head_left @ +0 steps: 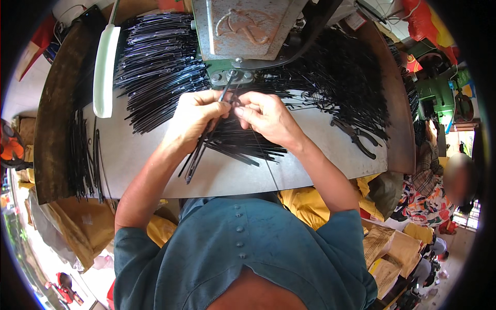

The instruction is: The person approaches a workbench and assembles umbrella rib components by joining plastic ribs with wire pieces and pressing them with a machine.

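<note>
Workshop clutter surrounds a pale work surface (129, 155), seen from above by the head camera, with a grey metal machine head (253, 31) standing just beyond the hands. Under it, close to the fingertips, sits a small bolted plate (231, 77).

The person's left hand (201, 111) is nearly closed, thumb against fingers, pinching a bundle of slender black ribs (194, 160) that slants down toward the wearer. Its upper end points at the bolted plate; contact there is hard to make out. The right hand (266, 113) faces it, almost touching — thumb and forefinger brought together on a small dark piece (235, 98) too fine to identify.

Beyond and left of the left hand lies a dense stack of black ribs (160, 67); farther left hangs a white gooseneck lamp (106, 77). Beyond and right of the right hand spreads a tangled heap of black ribs (351, 72), with dark-handled pliers (354, 137) at its near edge. Well to the right is another person (423, 196) in patterned clothing.
</note>
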